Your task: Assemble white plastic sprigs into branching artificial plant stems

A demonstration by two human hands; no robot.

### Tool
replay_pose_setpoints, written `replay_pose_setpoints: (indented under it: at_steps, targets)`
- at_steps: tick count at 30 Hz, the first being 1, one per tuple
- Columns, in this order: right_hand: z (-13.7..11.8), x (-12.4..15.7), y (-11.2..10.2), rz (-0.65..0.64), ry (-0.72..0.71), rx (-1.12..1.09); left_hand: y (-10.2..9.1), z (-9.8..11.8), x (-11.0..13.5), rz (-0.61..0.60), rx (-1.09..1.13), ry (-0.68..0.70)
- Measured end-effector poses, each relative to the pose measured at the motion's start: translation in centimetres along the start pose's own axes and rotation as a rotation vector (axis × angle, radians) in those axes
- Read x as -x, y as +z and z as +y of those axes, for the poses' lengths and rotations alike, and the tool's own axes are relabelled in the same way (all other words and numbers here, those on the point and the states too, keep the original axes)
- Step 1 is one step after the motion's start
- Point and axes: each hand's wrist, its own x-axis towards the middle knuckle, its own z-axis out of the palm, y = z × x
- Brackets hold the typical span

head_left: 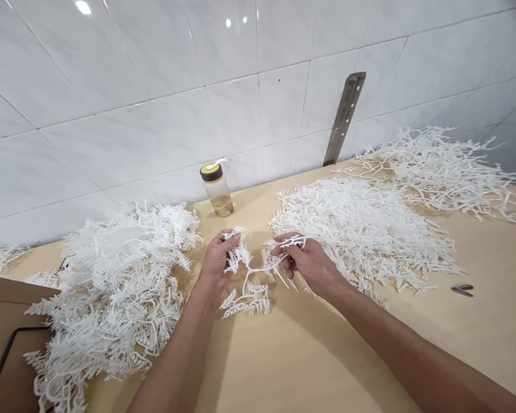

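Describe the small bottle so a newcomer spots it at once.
Find the white tiled wall behind the pale wooden table. At its foot, between two heaps of white plastic sprigs, stands a small clear bottle. Only it has a brown-and-yellow lid.

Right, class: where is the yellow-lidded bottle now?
In the head view, the bottle stands centre-left by the tiled wall, beyond the left hand holding a sprig, between the left pile and the middle pile of white sprigs.

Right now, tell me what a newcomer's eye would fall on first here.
Heaps of white branching plastic lie on the table: the left heap and the wider right heap. Between them the left hand and right hand pinch one white sprig. A capped bottle stands by the tiled wall.
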Motion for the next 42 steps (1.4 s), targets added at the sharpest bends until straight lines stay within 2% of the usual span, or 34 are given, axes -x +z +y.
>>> replay_pose_setpoints:
  at_steps: [4,8,11,17,20,23,25,26,29,31,32,36,38,42]
  targets:
    - [0.2,-0.1,-0.5,-0.094,-0.005,0.131,-1.0,0.0,-1.0,0.216,-0.090,0.111]
    - [0.2,0.0,-0.7,-0.199,-0.039,0.191,-1.5,-0.2,-1.3,0.366,-0.268,0.231]
    - [0.6,-0.2,-0.7,-0.262,-0.101,0.211,-1.9,-0.1,-1.5,0.425,-0.441,0.272]
    - [1.5,-0.5,-0.2,-0.167,-0.172,0.281,-3.0,0.4,-1.8,0.467,-0.861,0.359]
    - [1.3,-0.4,0.2,-0.136,-0.245,0.277,-2.6,1.3,-1.3,0.455,-0.983,0.485]
    - [0.9,-0.1,0.8,-0.102,-0.308,0.320,-1.1,2.7,0.3,0.425,-1.021,0.702]
    - [0.4,0.2,1.2,-0.094,-0.340,0.303,0.2,3.6,1.8,0.343,-0.986,0.791]
    - [0.2,0.3,1.4,-0.095,-0.351,0.283,0.8,3.9,2.7,0.258,-0.937,0.781]
    - [-0.8,0.9,1.9,-0.112,-0.409,0.239,2.3,3.7,5.0,-0.066,-0.790,0.548]
    - [-1.5,1.2,2.1,-0.129,-0.454,0.236,2.7,2.8,6.0,-0.174,-0.804,0.500]
    - [-1.8,1.4,2.1,-0.136,-0.465,0.229,2.7,2.2,6.2,-0.180,-0.818,0.501]
    - [-2.4,2.0,2.5,-0.163,-0.477,0.188,1.7,0.1,5.7,-0.075,-0.867,0.472]
    - [-2.3,2.4,2.8,-0.197,-0.513,0.199,1.2,-0.5,5.4,-0.091,-0.876,0.480]
    - [-2.1,3.3,3.4,-0.295,-0.651,0.261,0.3,-1.1,5.7,-0.122,-0.708,0.497]
